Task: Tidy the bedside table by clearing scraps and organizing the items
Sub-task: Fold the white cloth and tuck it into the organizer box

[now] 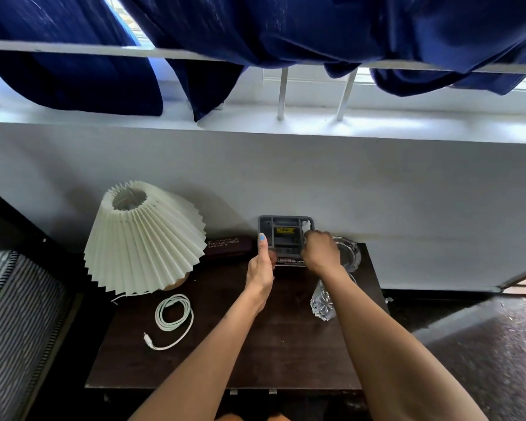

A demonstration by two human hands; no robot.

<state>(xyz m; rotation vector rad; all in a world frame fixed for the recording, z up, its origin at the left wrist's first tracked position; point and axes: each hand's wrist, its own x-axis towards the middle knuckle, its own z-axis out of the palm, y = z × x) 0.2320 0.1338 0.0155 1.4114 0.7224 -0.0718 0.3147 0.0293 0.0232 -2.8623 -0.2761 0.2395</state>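
Note:
A grey square device [281,235] with a yellow label stands upright against the wall at the back of the dark wooden bedside table [255,354]. My left hand [260,268] grips its left edge, thumb pointing up. Gripping its right edge is my right hand [321,253]. A maroon glasses case [230,245] lies just left of the device. To the right sit a clear glass ashtray [348,253] and a cut-glass vase [322,302], partly hidden by my right forearm. A coiled white cable [173,314] lies on the left part of the table.
A lamp with a pleated cream shade [143,238] fills the table's back left corner. A striped mattress [16,314] lies to the left. White wall and a windowsill [255,123] with blue curtains rise behind. Dark floor [483,344] spreads to the right.

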